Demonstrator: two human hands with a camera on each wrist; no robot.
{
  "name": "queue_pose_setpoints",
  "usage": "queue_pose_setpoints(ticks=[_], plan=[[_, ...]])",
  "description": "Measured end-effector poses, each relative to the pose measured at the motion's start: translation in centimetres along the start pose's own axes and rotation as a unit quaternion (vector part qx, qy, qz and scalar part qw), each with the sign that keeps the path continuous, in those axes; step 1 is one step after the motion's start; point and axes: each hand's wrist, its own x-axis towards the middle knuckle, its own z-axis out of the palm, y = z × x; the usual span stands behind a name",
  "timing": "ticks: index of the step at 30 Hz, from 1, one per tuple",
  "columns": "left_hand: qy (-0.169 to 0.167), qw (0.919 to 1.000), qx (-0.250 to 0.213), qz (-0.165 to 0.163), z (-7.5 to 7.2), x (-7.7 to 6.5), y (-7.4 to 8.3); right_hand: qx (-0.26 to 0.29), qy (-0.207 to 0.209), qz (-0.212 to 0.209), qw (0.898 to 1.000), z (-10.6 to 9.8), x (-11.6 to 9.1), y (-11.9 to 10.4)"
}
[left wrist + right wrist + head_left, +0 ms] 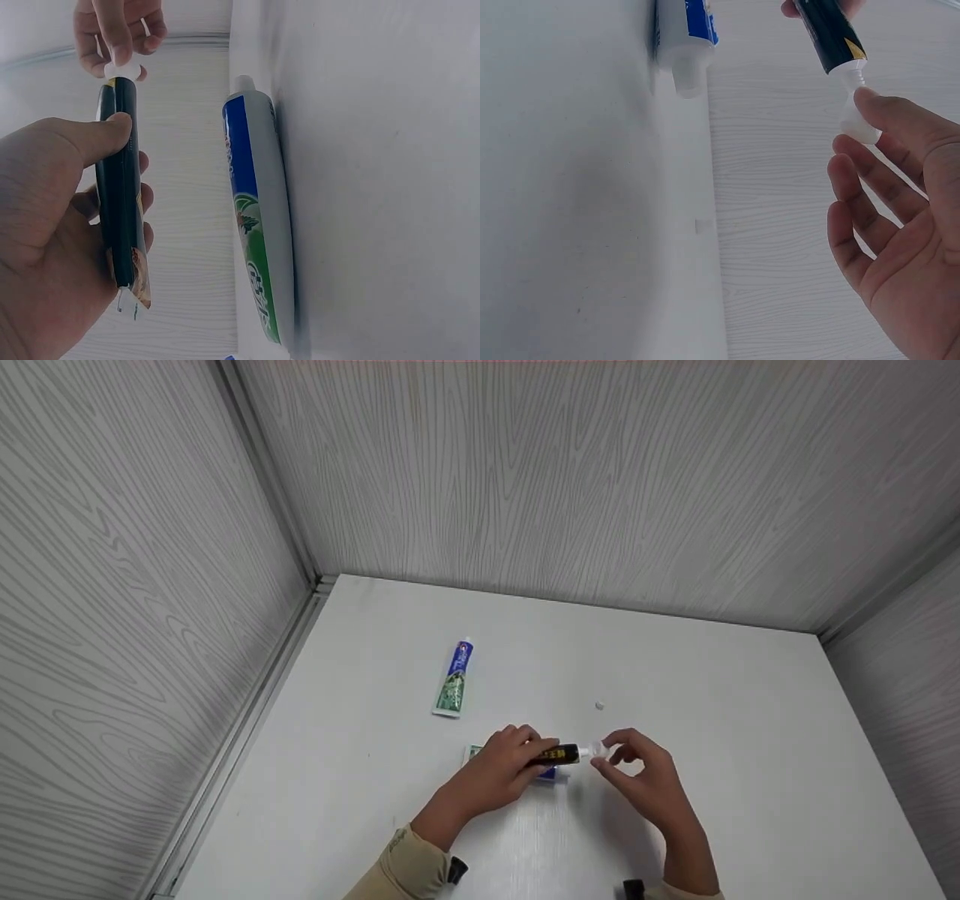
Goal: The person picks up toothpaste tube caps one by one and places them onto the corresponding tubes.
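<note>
My left hand (495,771) grips a black toothpaste tube (561,754) with yellow lettering, thumb along one side and fingers behind it. Between the thumb and a fingertip of my right hand (652,784) is a translucent white cap (860,126). The cap sits at the tube's threaded white nozzle (847,73), partly off it, so threads show. Below the left hand, a blue, green and white toothpaste tube (255,217) lies on the table, mostly hidden by that hand in the head view; its own white cap (688,79) is on.
Farther back on the white table (360,660) lies another blue and green toothpaste tube (453,679), its narrow end pointing away. A small white piece (599,706) rests beyond the right hand. Grey wood-grain panels (555,480) wall the table at the back and sides.
</note>
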Motion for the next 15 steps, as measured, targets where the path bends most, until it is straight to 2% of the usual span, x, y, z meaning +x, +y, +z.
queue_pose_setpoints(ticks=[9,15], plan=[[-0.008,0.9999,-0.007,-0.001,-0.12,-0.09,0.27,-0.008,0.005,-0.017,1.0,-0.15,-0.08,-0.08],[-0.012,0.9999,-0.008,0.006,-0.14,-0.15,0.42,-0.012,-0.009,-0.041,0.999,-0.18,-0.14,-0.41]])
